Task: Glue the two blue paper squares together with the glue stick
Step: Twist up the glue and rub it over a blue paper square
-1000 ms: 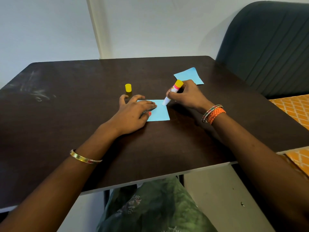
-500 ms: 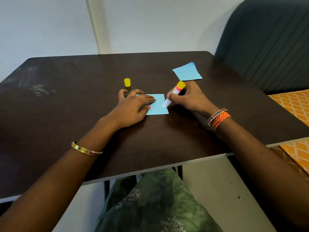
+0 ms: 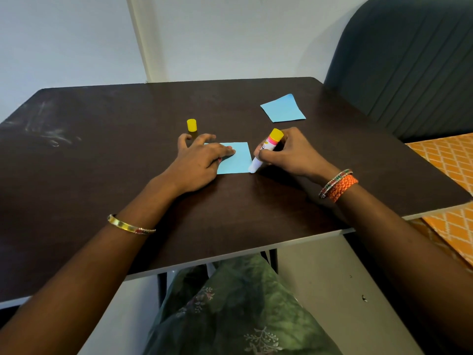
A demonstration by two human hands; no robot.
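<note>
A blue paper square lies flat on the dark table in the middle. My left hand rests flat on its left part, fingers spread, pinning it down. My right hand grips the glue stick, white with a pink band and yellow end, tilted with its tip touching the square's near right corner. The second blue paper square lies apart, farther back on the right. The yellow cap stands upright just behind my left hand.
A dark green padded chair back stands at the table's right rear corner. Orange patterned fabric lies beyond the right edge. My lap in green cloth is below the near table edge. A white wall is behind.
The glue stick's tip has slid along the square's right side from the far right corner to the near right corner. My left hand has stayed on the paper.
</note>
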